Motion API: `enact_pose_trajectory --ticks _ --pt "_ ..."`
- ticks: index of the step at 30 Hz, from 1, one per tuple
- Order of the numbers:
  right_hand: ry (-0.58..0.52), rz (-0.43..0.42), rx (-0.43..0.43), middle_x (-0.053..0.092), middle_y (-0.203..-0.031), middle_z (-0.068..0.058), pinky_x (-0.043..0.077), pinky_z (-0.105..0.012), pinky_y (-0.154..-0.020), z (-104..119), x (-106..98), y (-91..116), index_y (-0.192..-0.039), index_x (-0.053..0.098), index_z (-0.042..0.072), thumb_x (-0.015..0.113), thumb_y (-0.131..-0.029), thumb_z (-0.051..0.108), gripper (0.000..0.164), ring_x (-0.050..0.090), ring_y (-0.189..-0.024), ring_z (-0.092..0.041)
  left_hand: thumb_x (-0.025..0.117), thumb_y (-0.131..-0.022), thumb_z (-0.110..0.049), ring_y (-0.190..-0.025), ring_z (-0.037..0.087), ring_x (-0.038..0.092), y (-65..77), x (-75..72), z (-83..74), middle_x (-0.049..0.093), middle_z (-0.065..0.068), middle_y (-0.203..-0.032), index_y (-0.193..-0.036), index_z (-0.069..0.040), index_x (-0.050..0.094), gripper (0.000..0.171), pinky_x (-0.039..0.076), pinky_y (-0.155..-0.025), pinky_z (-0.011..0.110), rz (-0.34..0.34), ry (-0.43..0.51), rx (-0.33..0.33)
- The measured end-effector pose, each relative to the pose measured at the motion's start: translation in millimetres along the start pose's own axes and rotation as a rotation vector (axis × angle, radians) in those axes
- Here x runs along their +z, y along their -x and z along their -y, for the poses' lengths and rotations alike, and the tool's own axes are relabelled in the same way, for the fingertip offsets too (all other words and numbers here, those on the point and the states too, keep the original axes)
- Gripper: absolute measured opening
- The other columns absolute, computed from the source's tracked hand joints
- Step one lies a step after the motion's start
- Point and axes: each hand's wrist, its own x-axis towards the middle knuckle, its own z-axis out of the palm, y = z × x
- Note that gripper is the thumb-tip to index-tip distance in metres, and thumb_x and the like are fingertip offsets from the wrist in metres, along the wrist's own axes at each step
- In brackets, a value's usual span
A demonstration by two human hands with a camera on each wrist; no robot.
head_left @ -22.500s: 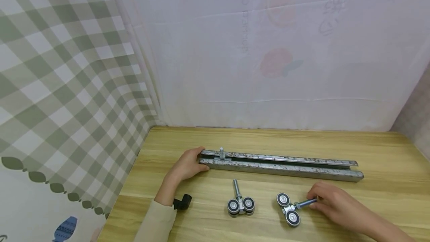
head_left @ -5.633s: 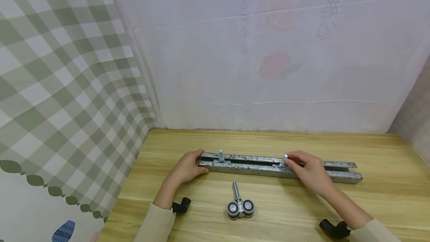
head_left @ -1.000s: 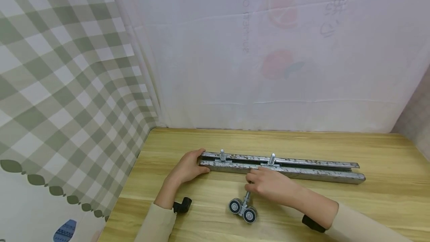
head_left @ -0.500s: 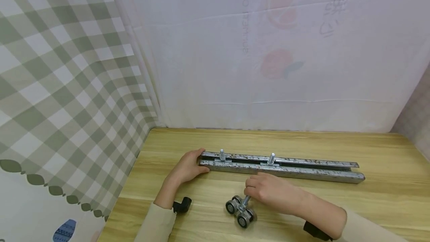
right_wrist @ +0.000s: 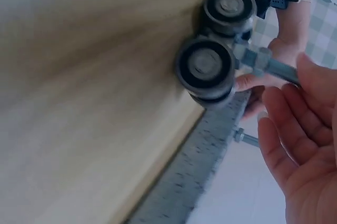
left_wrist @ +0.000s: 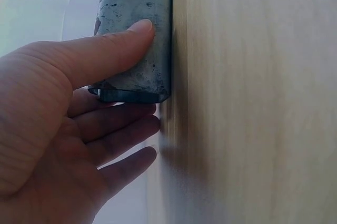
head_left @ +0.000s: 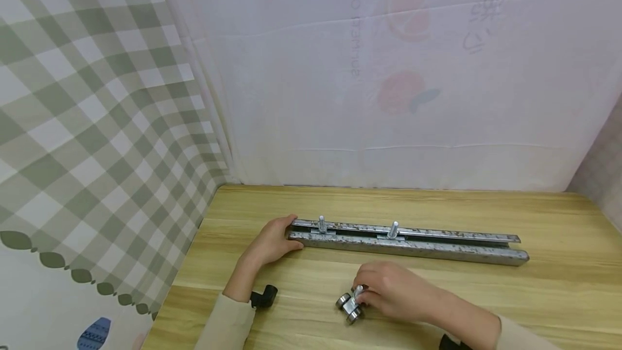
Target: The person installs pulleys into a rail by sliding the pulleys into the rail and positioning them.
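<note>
My left hand (head_left: pixel 269 243) grips the left end of a worn, open-slotted metal rail (head_left: pixel 452 253). In the left wrist view, the thumb (left_wrist: pixel 121 50) presses the rail's face while the other fingers lie behind its end. Two threaded bolts (head_left: pixel 393 230) stick up through the slot, one close to the left hand and one farther right. In front of the rail, my right hand (head_left: pixel 396 291) pinches the threaded stem of a roller trolley (head_left: pixel 351 308). The right wrist view shows its black-and-silver bearing wheels (right_wrist: pixel 204 65) close over the wood, with the stem between thumb and fingers.
The rail lies lengthwise on a wood-grain table (head_left: pixel 559 296). A white printed cloth (head_left: pixel 311 96) hangs behind the table, and a green checkered cloth (head_left: pixel 97 123) hangs at the left. A black wrist camera (head_left: pixel 264 296) sits at the left wrist.
A trolley once on the table at right now sits in the rail, slid left. The right hand has picked up the other trolley and turned its stem upward. The left hand stays put.
</note>
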Motion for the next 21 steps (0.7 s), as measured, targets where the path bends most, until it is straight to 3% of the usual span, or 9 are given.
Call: enact_pose_trajectory --ticks 6,11,21 --pt "-0.065 -0.073 0.084 0.067 -0.094 0.017 0.051 -0.01 -0.072 3 6 7 -0.097 0.073 0.019 0.081 -0.093 0.013 0.011 0.06 -0.085 0.007 0.086 -0.09 -0.023 -0.143 0.039 0.048 -0.3 0.5 0.6 0.052 0.021 -0.154 -0.154 0.001 0.049 0.078 0.042 -0.117 0.052 0.004 -0.004 0.002" --pt "-0.068 -0.115 0.08 0.068 -0.094 0.016 0.053 -0.013 -0.072 4 9 9 -0.098 0.073 0.02 0.082 -0.091 0.009 0.016 0.062 -0.085 0.006 0.086 -0.09 -0.023 -0.144 0.039 0.047 -0.1 0.0 1.3 0.052 0.021 -0.154 -0.154 0.001 0.049 0.078 0.042 -0.117 0.052 0.001 -0.004 0.002" --pt "0.022 -0.199 0.062 0.069 -0.093 0.015 0.053 -0.013 -0.074 3 10 18 -0.097 0.072 0.019 0.078 -0.096 0.015 0.007 0.064 -0.084 0.003 0.086 -0.09 -0.023 -0.144 0.039 0.047 -0.4 -0.1 -0.6 0.052 0.021 -0.154 -0.155 0.001 0.049 0.078 0.042 -0.117 0.052 0.012 -0.012 -0.009"
